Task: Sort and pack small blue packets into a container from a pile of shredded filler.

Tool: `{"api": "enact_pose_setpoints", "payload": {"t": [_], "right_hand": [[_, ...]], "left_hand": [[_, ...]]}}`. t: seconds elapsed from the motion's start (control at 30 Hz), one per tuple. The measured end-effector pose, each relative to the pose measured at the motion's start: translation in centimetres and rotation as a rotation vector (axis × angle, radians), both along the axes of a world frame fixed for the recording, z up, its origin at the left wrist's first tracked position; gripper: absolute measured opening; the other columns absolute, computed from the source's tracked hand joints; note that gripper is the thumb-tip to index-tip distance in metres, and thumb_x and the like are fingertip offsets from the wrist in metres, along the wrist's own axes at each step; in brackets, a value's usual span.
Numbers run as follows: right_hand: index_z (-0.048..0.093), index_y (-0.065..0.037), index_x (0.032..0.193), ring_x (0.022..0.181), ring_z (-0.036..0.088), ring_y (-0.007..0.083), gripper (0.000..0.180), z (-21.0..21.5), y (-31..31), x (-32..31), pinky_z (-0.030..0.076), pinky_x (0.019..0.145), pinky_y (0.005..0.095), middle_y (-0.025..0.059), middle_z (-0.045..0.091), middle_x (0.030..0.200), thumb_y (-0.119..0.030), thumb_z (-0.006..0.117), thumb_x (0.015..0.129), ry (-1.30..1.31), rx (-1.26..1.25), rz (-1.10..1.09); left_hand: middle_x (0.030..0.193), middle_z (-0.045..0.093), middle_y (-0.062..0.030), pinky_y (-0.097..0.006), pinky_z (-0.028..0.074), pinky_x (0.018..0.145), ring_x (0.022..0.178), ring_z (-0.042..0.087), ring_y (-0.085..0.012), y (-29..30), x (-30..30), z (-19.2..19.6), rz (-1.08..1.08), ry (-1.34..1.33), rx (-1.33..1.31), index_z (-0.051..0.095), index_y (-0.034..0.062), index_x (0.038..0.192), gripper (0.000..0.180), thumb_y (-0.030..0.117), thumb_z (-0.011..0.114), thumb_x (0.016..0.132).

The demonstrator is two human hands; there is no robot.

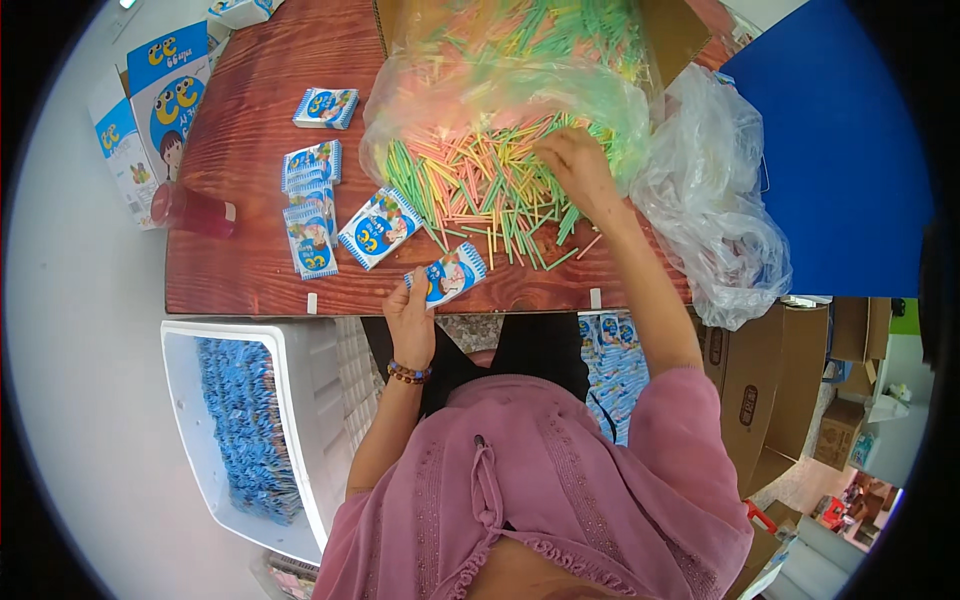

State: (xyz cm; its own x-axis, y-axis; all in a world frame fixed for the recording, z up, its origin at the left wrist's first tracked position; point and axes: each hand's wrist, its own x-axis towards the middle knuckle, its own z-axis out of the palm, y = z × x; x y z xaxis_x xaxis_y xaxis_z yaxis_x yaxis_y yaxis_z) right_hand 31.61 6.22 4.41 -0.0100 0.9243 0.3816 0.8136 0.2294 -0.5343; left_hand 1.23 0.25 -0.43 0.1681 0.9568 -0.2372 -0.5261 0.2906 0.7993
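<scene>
Left hand [408, 318] pinches, right hand [577, 165] bunches up

From where I stand, the left thumb and fingers are closed on the near left end of a small, flat, blue-and-white film packet [455, 275], held just above the table's near edge. The right fingers are drawn together over a loose heap of thin pink, yellow and green sticks [480, 190]; I cannot tell whether they grip any.

The packet looks light, soft and slippery, best held by a crimped end or side edge. The sticks seem light, stiff and easily snapped, so a gentle pinch around the middle should suit them.

I count one packet in the hand, one lone packet [380, 228] against the heap's left side and another lone packet [326, 108] farther off. Between these, an overlapping row of packets [312, 215] shows at least four. The sticks are beyond counting, spilling from one clear plastic bag [520, 90] onto the red-brown wooden table [240, 270].

Farther out stand one pinkish see-through cup [200, 212] and, below the table's left end, one white foam-like bin [310, 380] holding countless blue packets.
</scene>
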Motion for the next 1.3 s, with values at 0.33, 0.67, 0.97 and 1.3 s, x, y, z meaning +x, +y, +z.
{"api": "enact_pose_setpoints", "payload": {"t": [0.33,0.67,0.97,1.3], "right_hand": [[0.066,-0.009,0.1,0.1,0.053,0.0253,0.026,0.4,6.0,1.9,0.041,0.085,0.0384,0.0056,0.059,0.101,-0.004,0.06,0.074,-0.673,0.083,-0.007],[0.063,-0.007,0.098,0.103,0.05,0.0241,0.021,0.3,6.8,1.8,0.039,0.087,0.0375,0.0073,0.056,0.103,-0.008,0.053,0.079,-0.846,0.032,0.079],[0.059,-0.004,0.102,0.108,0.049,0.0282,0.023,-0.3,6.5,2.4,0.038,0.09,0.0383,0.0111,0.054,0.111,-0.006,0.051,0.081,-0.834,-0.064,0.139],[0.056,-0.003,0.112,0.113,0.051,0.0262,0.033,0.8,4.7,2.9,0.033,0.097,0.0406,0.0124,0.058,0.115,0.003,0.049,0.08,-0.551,0.041,0.146]], "left_hand": [[0.094,0.067,-0.0037,-0.026,0.051,0.076,0.083,0.063,-0.0085,0.2,-1.1,-1.3,-0.066,0.034,0.008,0.066,-0.0002,0.097,0.021,0.018,0.055,0.097],[0.069,0.058,0.009,-0.017,0.024,0.045,0.053,0.037,0.003,0.3,-0.3,-0.2,-0.014,0.131,0.009,0.068,0.0064,0.081,0.022,0.02,0.058,0.096],[0.075,0.062,0.0063,-0.016,0.028,0.046,0.056,0.043,0.003,0.1,-0.2,-0.3,-0.006,0.07,-0.008,0.069,0.0043,0.089,0.018,0.018,0.058,0.095],[0.087,0.065,0.0002,-0.02,0.047,0.063,0.07,0.057,-0.0028,0.4,-0.8,-0.8,-0.056,0.043,-0.018,0.067,0.0002,0.095,0.019,0.016,0.056,0.096]]}}
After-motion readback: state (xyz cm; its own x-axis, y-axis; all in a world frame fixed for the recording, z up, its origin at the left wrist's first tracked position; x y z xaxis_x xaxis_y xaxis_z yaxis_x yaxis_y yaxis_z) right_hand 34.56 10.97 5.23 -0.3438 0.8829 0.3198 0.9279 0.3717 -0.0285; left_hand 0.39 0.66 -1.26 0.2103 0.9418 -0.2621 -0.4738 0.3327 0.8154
